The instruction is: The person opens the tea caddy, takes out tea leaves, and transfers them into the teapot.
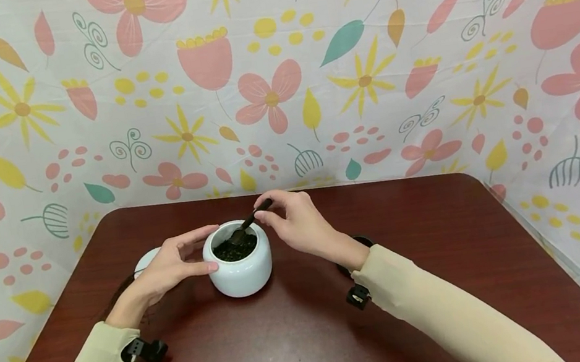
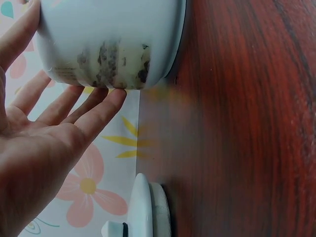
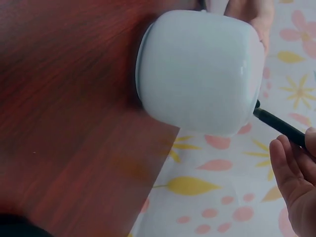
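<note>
You have the white jar [image 1: 243, 279] upright on the dark red-brown table [image 1: 424, 286], left of the middle and towards the far edge; it's a squat, round-bodied piece, glossy and smooth, its wide mouth open and ringed by a thick pale rim; on the side towards the right you see plain white glaze, while the left side carries a printed patch, dark blotches over pale green with small lettering too blurred to read; inside sit dark, loose flakes [image 1: 234, 252], greenish black, heaped below the rim.

Your left hand [image 1: 173, 262] is around the jar's left side, thumb on the near part and fingers on the far part, clamped lightly on it; your right hand [image 1: 296, 219] pinches the handle of a dark spoon [image 1: 258, 212], thumb and fingers together on it; the spoon slants down to the left through the mouth, its bowl among the flakes.

The white lid [image 2: 140, 207] lies knob up on the table, left of the jar and partly behind your left hand; beyond the far edge hangs a floral cloth [image 1: 269, 40] in pink, yellow and teal.
</note>
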